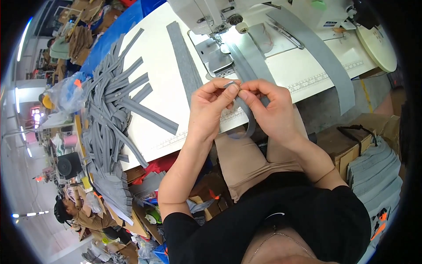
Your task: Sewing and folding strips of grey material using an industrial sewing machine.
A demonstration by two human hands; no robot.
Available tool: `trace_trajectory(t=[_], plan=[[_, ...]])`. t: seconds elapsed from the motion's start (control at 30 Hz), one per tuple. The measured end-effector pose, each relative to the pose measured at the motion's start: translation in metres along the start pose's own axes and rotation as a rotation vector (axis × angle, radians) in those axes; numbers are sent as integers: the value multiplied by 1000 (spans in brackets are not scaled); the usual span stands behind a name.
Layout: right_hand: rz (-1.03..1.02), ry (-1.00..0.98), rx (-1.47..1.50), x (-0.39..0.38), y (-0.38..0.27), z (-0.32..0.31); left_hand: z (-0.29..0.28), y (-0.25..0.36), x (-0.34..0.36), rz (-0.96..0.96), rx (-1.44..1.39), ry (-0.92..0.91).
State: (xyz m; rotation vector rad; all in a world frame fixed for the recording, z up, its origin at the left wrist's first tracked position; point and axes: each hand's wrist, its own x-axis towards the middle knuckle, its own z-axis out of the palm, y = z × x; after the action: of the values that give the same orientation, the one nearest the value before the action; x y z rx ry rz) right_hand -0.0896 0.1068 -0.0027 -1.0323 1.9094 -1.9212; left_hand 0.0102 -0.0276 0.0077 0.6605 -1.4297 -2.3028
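Observation:
In front of the sewing machine point(215, 17), my left hand point(211, 103) and my right hand point(270, 108) meet, thumbs and fingertips pinched together. Between them is the end of a narrow grey fabric strip point(249, 121), which loops below the fingers over the table edge. Just beyond my hands, a grey strip with a line along its middle point(241, 59) runs toward the lit needle area. A wider grey fabric piece point(262, 66) lies beside it. Left of the machine plate, another flat grey strip point(182, 57) rests on the white table point(154, 83).
A heaped pile of grey strips point(110, 105) covers the table's left side. Metal thread snips point(285, 35) and a long grey band point(325, 61) lie on the right; the band hangs over the edge. Folded grey fabric point(373, 171) is stacked at lower right. Another person point(85, 215) sits at far left.

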Motion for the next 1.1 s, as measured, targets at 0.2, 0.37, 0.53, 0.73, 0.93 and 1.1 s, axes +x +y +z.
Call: trace_trajectory(t=[0.2, 0.37, 0.53, 0.73, 0.93, 1.1], plan=[[195, -96, -23, 6, -4, -5, 13, -9, 3, 178, 126, 126], [149, -137, -109, 9, -10, -11, 16, -5, 13, 149, 38, 258], [-163, -32, -482, 29, 6, -6, 6, -2, 40, 155, 162, 294], [-264, -131, -870, 58, 20, 14, -22, -8, 54, 619, 1040, 273], [-257, -86, -942, 63, 22, 16, -19, -10, 49, 699, 1285, 117], [-261, -29, -844, 56, 28, 15, -17, -8, 49, 667, 1399, 124]])
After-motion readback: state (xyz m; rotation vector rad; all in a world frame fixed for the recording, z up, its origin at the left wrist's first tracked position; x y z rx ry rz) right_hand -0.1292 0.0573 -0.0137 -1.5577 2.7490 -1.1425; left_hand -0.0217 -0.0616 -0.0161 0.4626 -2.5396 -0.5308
